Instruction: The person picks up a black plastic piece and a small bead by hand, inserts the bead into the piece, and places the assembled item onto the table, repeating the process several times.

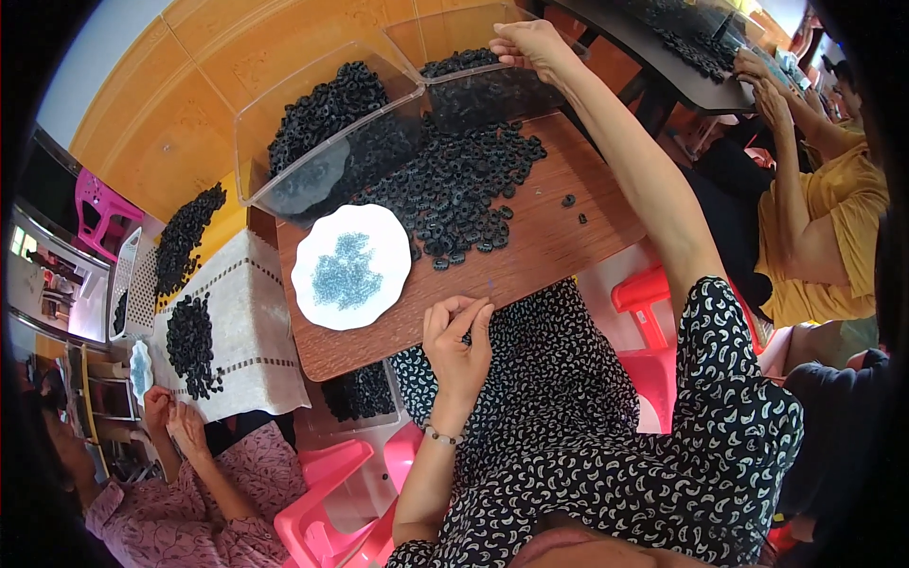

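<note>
1. At the near edge of the wooden tabletop [559, 237]: left hand [457, 341], thumb and fingertips closed on a small black piece [466, 338], mostly covered by the fingers.
2. Over the right bin [502, 93]: right hand [532, 49], fingers loosely curled; cannot tell whether gripping anything.
3. Across the wooden tabletop: loose pile [459, 189] of similar black pieces, close against the bins, with two strays [568, 201] apart to the right. Judging by its spread, plenty left to handle.
4. Left of the loose pile: white scalloped plate [398, 256] bearing clear bluish bits [347, 275], apparently far from used up.
5. Behind: left bin [303, 194] heaped high; right bin filled lower, perhaps with finished work, though impossible to confirm.
6. Too small to make out: any difference between done and undone pieces, or any bluish bit in either hand.
7. Below the wooden tabletop: tub of black parts [360, 393], partly hidden by the overhang. At far left: co-worker's hands [180, 424], contents unreadable.
</note>
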A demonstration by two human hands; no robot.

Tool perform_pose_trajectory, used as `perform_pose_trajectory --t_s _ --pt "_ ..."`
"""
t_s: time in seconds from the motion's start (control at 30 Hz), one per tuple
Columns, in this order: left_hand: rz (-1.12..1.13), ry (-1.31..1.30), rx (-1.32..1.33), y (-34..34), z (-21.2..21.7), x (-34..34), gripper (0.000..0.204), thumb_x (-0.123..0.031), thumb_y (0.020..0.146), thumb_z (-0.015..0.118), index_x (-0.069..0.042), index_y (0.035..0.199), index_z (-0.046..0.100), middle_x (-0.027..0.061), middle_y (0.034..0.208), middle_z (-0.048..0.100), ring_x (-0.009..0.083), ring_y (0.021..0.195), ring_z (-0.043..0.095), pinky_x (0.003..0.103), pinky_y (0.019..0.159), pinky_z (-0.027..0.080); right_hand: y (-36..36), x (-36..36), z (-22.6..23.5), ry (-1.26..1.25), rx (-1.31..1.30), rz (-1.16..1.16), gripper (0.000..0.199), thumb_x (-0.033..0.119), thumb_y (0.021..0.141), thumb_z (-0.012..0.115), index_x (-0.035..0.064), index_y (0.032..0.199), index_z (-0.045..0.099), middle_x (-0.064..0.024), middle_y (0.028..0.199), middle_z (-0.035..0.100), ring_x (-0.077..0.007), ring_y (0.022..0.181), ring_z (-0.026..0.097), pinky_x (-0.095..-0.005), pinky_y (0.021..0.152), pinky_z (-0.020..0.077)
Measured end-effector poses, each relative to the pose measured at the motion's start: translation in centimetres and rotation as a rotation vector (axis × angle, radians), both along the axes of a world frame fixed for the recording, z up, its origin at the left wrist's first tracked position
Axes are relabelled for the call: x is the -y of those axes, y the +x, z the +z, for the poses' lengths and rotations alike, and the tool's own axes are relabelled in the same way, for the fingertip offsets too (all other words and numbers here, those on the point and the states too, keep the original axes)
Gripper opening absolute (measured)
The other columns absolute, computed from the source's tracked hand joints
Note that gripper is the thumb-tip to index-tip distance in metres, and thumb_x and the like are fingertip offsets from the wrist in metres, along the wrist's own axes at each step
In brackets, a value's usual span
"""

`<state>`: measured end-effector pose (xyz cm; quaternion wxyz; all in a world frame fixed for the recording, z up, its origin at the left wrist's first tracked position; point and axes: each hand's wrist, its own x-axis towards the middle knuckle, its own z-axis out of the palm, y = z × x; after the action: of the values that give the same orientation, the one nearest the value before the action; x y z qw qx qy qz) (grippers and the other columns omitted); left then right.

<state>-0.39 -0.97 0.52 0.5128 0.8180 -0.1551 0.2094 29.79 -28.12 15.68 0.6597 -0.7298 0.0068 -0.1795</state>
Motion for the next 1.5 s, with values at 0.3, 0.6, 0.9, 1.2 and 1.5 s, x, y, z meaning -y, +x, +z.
perform_pose_trajectory --t_s 0.3,0.6,0.9,1.2,1.5 --pt "0.009 0.02 -0.007 0.1 0.0 -0.1 0.008 -0.007 0.087 0.076 -0.001 0.092 0.077 0.007 0.093 0.066 0.0251 0.086 0.059 0.036 0.074 0.047 -11.2 -4.2 -6.1 -0.42 0.074 0.378 0.025 0.025 0.102 0.061 0.0033 0.097 0.072 0.0015 0.086 0.071 -0.0035 0.069 0.058 -0.0213 0.059 0.0482" --pt "0.014 0.033 -0.011 0.3 0.2 -0.1 0.005 -0.005 0.085 0.077 0.0 0.087 0.075 0.0072 0.089 0.068 0.023 0.083 0.061 0.033 0.075 0.049 -19.9 -6.7 -11.8 -0.87 0.277 0.438 0.022 0.018 0.081 0.081 0.0061 0.097 0.07 -0.0101 0.102 0.06 -0.0317 0.102 0.053 -0.0413 0.085 0.0481" --pt "0.038 -0.038 -0.031 0.3 0.0 -0.1 0.006 -0.003 0.087 0.077 0.002 0.088 0.073 0.0082 0.092 0.069 0.0199 0.084 0.065 0.03 0.076 0.051 -19.2 -8.8 -12.9 -0.887 0.356 0.404 0.023 0.012 0.078 0.082 0.0063 0.094 0.067 -0.0092 0.101 0.059 -0.0324 0.103 0.051 -0.0417 0.087 0.0485" --pt "0.045 -0.183 -0.126 0.3 0.2 -0.2 0.009 -0.004 0.089 0.076 0.003 0.093 0.074 0.0101 0.094 0.067 0.0198 0.084 0.066 0.029 0.074 0.054 -19.3 -8.8 -12.4 -0.802 0.356 0.397 0.018 0.011 0.082 0.079 0.0051 0.096 0.07 -0.0098 0.092 0.063 -0.0299 0.095 0.053 -0.0396 0.084 0.0488" --pt "0.029 -0.306 -0.107 0.3 1.3 -0.7 0.017 -0.006 0.096 0.071 0.003 0.109 0.074 0.0068 0.106 0.067 0.0119 0.089 0.063 0.024 0.078 0.051 -23.0 -8.9 -10.4 -0.121 -0.081 0.805 0.019 0.016 0.096 0.073 -0.0008 0.106 0.069 -0.0012 0.099 0.069 -0.0079 0.093 0.062 -0.0259 0.082 0.0511"
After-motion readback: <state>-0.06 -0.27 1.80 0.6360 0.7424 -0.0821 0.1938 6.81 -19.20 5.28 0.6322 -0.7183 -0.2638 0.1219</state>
